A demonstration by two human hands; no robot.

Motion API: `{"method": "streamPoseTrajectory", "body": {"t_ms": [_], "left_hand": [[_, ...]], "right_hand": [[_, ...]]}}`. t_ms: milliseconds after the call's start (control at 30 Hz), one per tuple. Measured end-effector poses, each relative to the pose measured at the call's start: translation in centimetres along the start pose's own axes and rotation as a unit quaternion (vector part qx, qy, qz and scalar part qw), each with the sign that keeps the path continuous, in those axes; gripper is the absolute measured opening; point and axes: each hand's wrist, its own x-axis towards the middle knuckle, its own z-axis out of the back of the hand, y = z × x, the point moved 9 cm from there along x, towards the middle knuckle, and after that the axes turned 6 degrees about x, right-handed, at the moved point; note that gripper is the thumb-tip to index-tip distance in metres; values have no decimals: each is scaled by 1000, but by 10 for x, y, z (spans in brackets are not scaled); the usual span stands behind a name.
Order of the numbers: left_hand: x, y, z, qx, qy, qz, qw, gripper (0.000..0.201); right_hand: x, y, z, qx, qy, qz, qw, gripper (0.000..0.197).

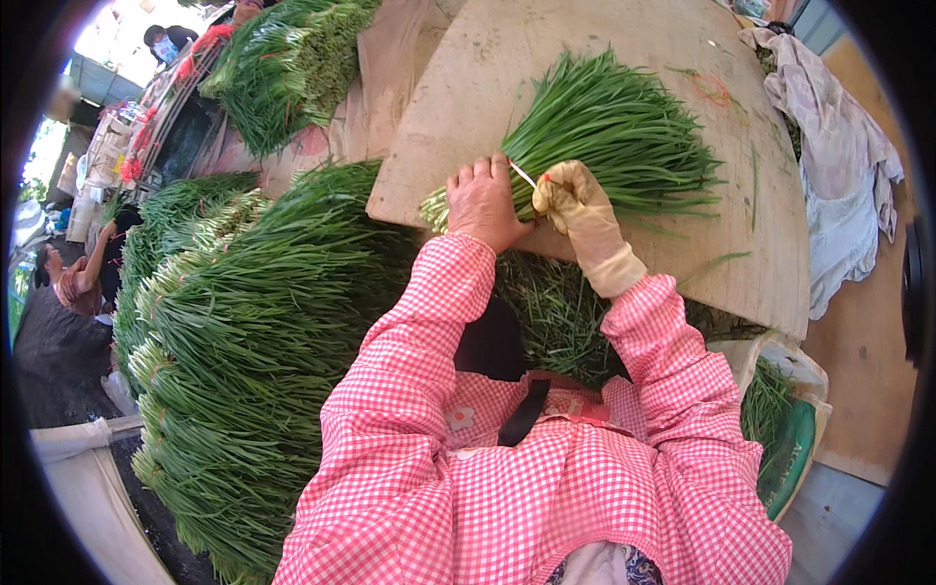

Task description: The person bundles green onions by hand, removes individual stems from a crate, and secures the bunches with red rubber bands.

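Note:
A bunch of garlic chives lies on a wooden board, its green leaves fanned toward the far right and its pale stem ends toward the near left. My left hand, bare, is closed over the stems and holds them against the board. Just to its right, my right hand, in a pale stained glove, pinches a thin white strip that crosses the bunch. A small red spot shows by the gloved fingertips. Where the strip runs beneath the stems is hidden.
Tied chive bunches are piled high at my left, with another stack beyond. Loose leaves lie below the board's near edge. A lined bin stands at right near a draped cloth. Another person is at far left.

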Motion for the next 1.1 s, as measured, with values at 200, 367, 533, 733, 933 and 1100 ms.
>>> {"method": "streamPoseTrajectory", "body": {"t_ms": [200, 367, 533, 733, 933, 1100], "left_hand": [[2, 6, 1, -2, 12, -18, 1000, 88], [3, 1, -2, -1, -3, -19, 1000, 87], [2, -4, 2, 35, -40, -29, 998, 93], [8, -13, -1, 114, 80, -26, 990, 100], [8, 14, -14, -192, 178, 20, 965, 77], [-87, -14, -53, -634, 344, 246, 647, 40]], "right_hand": [[-74, -18, 14, -79, 13, 3, 997, 13], [-89, -61, 53, -112, 25, -66, 991, 16], [-78, -83, 59, -13, 19, -120, 992, 16], [-78, -59, 44, 24, 16, -146, 989, 17], [-88, -33, 75, 38, -136, -148, 979, 30], [-107, -49, 95, -28, -251, -201, 947, 62]]}}
